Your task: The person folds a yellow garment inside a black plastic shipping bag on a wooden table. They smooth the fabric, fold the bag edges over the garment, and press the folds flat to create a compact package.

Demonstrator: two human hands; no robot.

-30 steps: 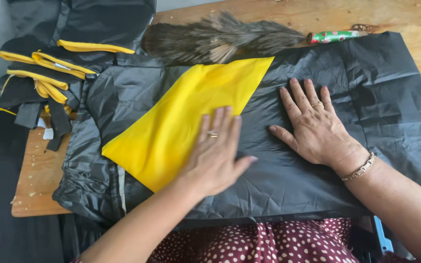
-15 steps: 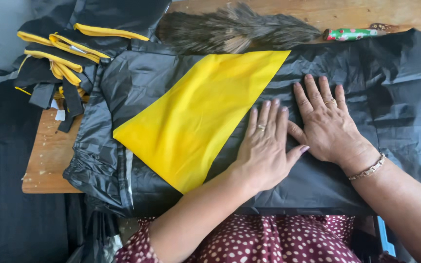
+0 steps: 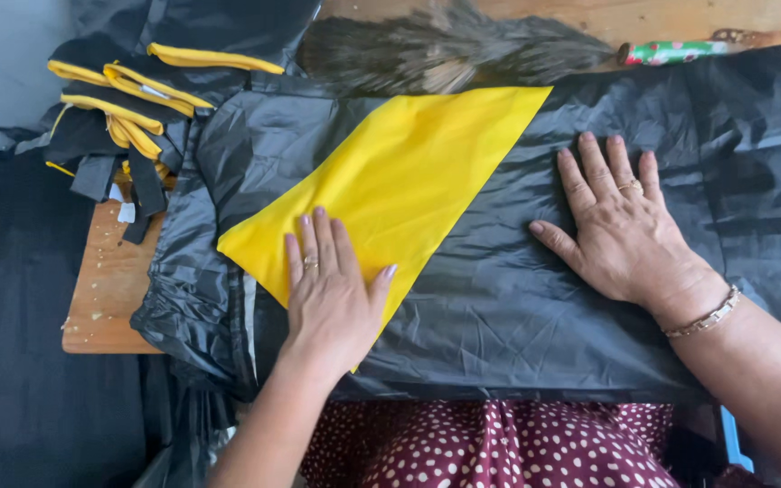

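Note:
A large sheet of shiny black fabric [image 3: 517, 307] covers the wooden table [image 3: 106, 289]. A yellow fabric panel [image 3: 409, 172] lies slantwise on it. My left hand [image 3: 332, 289] lies flat, fingers spread, on the lower left part of the yellow panel. My right hand [image 3: 621, 230] presses palm-down on the black fabric to the right of the panel, with a ring and a bracelet on it. Neither hand grips anything.
A pile of black pieces with yellow trim [image 3: 128, 117] sits at the back left. A feather duster [image 3: 463, 45] with a green patterned handle [image 3: 666, 52] lies along the far edge. Dark red dotted clothing [image 3: 499, 447] shows below the near edge.
My left hand has slid left across the fabric, from beside my right hand onto the lower left of the yellow panel. My right hand has stayed about where it was.

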